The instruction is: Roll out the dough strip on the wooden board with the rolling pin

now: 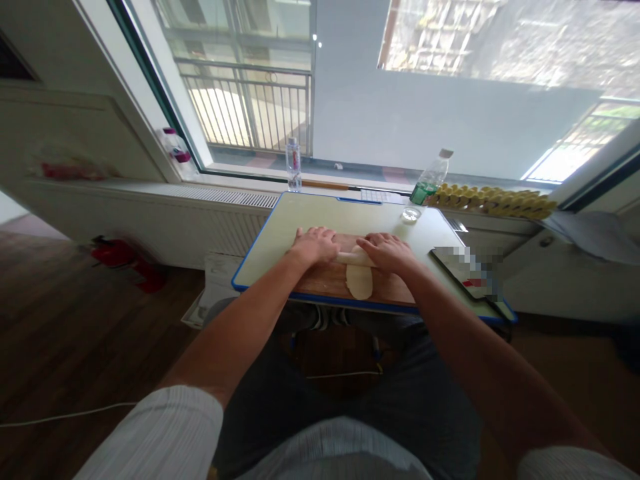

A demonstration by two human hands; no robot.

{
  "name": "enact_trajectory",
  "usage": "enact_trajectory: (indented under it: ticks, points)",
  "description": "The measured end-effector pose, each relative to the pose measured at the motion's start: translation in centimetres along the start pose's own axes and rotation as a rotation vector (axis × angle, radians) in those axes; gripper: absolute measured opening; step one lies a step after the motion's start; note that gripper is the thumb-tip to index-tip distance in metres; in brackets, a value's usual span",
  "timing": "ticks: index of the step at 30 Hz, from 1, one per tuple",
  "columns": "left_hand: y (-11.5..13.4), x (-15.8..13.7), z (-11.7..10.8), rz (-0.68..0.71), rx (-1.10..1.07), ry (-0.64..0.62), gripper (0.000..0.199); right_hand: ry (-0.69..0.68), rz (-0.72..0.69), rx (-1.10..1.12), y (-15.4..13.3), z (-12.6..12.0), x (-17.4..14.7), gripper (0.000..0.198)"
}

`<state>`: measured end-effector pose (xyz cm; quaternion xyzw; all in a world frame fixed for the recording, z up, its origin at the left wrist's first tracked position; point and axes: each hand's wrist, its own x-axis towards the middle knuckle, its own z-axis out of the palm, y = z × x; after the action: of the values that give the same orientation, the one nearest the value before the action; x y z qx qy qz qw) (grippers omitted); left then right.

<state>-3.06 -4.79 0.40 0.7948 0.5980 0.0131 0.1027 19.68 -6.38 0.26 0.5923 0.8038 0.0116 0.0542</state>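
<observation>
A pale rolling pin (349, 257) lies crosswise over a flat oval of dough (360, 284) on a wooden board (393, 288). My left hand (316, 245) is closed over the pin's left end. At its other end, my right hand (387, 251) presses down with the fingers bent over the pin. The dough's near part shows below the pin, toward me. Both palms hide the ends of the pin, and its contact with the dough is partly covered.
The board rests on a pale table (310, 209) edged in blue. Farther back stand a small glass dish (411, 215), a clear bottle (293, 167) and a green-bottomed bottle (430, 179). A dark flat object (457, 272), partly blurred, lies at right. A fire extinguisher (127, 262) is on the floor at left.
</observation>
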Motion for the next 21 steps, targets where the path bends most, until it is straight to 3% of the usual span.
enact_trajectory:
  ticks: [6,14,17,21]
  points:
    - [0.4,-1.3,0.3,0.012,-0.004,0.046,0.069,0.111,0.122,0.022,-1.4,0.2,-1.8,0.058]
    - [1.2,-7.0,2.0,0.052,0.022,0.183,0.063,0.255,0.226,0.074,-4.2,2.5,-6.9,0.071]
    - [1.2,-6.9,2.2,0.046,0.002,0.182,0.064,0.259,0.214,0.071,-4.1,2.4,-6.6,0.067]
    - [0.8,-4.4,1.9,0.033,-0.025,0.158,0.063,0.231,0.146,0.022,-2.8,1.7,-4.3,0.06]
